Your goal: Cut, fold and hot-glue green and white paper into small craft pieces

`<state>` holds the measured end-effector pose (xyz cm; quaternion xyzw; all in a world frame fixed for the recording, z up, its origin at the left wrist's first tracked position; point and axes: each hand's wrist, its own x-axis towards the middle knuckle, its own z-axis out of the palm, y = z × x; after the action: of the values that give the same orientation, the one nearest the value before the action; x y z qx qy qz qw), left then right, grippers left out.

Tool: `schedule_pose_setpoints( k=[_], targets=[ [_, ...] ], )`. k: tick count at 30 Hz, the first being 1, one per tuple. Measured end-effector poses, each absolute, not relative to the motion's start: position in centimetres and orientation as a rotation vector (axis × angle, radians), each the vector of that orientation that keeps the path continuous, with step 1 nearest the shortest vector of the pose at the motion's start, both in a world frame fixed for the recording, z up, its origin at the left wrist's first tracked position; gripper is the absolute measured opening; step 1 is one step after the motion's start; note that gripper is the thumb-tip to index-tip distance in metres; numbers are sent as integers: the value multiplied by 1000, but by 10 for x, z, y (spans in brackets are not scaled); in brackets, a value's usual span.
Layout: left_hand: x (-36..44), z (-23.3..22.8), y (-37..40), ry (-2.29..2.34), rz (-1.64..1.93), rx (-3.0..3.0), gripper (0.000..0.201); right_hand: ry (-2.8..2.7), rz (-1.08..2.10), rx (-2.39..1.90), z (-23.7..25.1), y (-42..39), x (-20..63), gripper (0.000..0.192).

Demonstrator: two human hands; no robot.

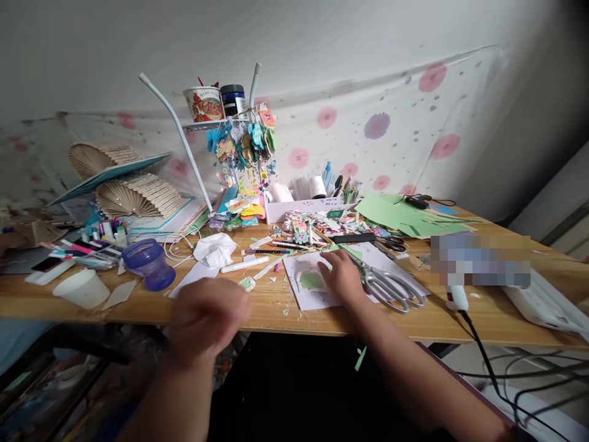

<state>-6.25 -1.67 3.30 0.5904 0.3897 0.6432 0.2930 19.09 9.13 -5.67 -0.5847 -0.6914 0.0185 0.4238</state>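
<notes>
At the near left edge of the table (276, 319), the left hand (205, 319) hangs just off the wood, blurred; fingers look loosely curled with nothing seen in them, though the blur leaves that uncertain. Far left of it sit a white cup (83, 287) and a purple cup (150, 263), then crumpled tissue (214, 249) and a white marker (243, 264), all apart from the hand.

Centre, near edge: the right hand (341, 276) lies flat on a white sheet (308, 288), fingers spread narrow and pressing down, gripping nothing. Just left of the fingertips a green cutout (311, 280) lies on the sheet. Touching or nearly touching the right side of the hand: scissors (389, 285), blades toward the hand, loops pointing right.

Handling, as a judgement: the cutout is thin paper, very light, floppy, easy to crease or tear; best pinched at an edge or slid off the sheet rather than pressed. The sheet itself will skate on the wood unless pinned. Scissors are rigid metal, heavier; take by the loops.

Right: a green paper stack (405, 218) far back, a glue gun (456, 298) with its black cord running off the near edge.

Hard to make out: a pixelated patch covers something above the glue gun; the palm hides part of the sheet; scraps and stickers in the far clutter are too small to sort.
</notes>
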Motion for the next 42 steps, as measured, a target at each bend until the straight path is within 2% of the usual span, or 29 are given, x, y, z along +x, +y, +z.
schedule_pose_setpoints(
  k=[2,5,9,13,16,21,24,27,32,36,42],
  targets=[
    [-46,15,0,1064,1478,1666,17,-1578,-32,-1419,-56,89,192,26],
    [-25,-14,28,1223,1210,1936,10,-1430,35,-1375,-57,86,194,26],
    [-18,-32,50,1425,1183,2118,16,-1361,58,-1234,-58,85,195,24],
    [-12,-36,54,1351,1163,2278,22,-1375,70,-1183,-55,82,194,20],
    [0,-39,57,1335,1124,2308,20,-1359,207,-1257,-54,78,195,23],
    [19,-30,70,1463,1004,2255,12,-1430,127,-1148,-47,83,206,17],
    [29,-23,78,1475,1007,2240,11,-1426,233,-1208,-32,95,223,17],
    [35,-27,82,1466,1071,2237,17,-1423,299,-1380,-9,118,249,24],
    [38,-39,83,1441,1144,2255,20,-1548,51,-1706,28,184,280,28],
    [35,-41,82,1427,1231,2199,21,-1748,70,-1706,39,239,256,30],
    [33,-47,80,1352,1301,2085,21,-2000,142,-1608,29,314,192,30]
  ],
)
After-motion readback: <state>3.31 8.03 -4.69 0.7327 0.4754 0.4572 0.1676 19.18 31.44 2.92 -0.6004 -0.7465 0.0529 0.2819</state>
